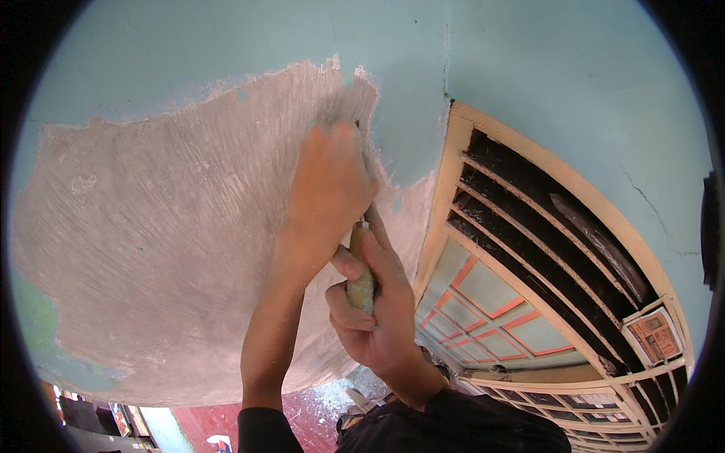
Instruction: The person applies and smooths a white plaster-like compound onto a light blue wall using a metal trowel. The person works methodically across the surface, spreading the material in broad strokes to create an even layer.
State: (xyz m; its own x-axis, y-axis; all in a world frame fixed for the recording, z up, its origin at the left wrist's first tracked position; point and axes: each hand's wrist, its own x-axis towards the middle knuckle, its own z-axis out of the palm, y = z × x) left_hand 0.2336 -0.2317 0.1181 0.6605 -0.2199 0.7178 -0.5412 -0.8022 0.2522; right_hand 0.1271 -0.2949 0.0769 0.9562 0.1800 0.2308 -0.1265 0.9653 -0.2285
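Wall: takes up most of my view, painted pale blue-green, with a thin crack running down the right side.
Bare patch: big greyish area with the paint gone, streaky all over, ragged border, plus a bit of brighter green at its lower left.
Louvred frame: cream-coloured, to the right of the patch, dark gaps between the slats, and panes with orange-red edging below them.
Dark sleeves: both come in at the bottom, forearms bare from there up.
Floor: reddish strip down low, pale flecks scattered on it.
Left hand: the higher of the two, up against the patch near its right edge. Fingers look curled in beside the tool's metal end, but it's kinda blurry from my end, so I can't tell if they grip it or just press.
Right hand: lower down, fingers closed round the handle, thumb lying along it.
Wooden-handled tool: roughly upright in front of the patch, yellowish handle in the right hand, metal shank going up behind the left, working end mostly hidden.
Printed paper: small orange-and-white piece on the frame, far right.
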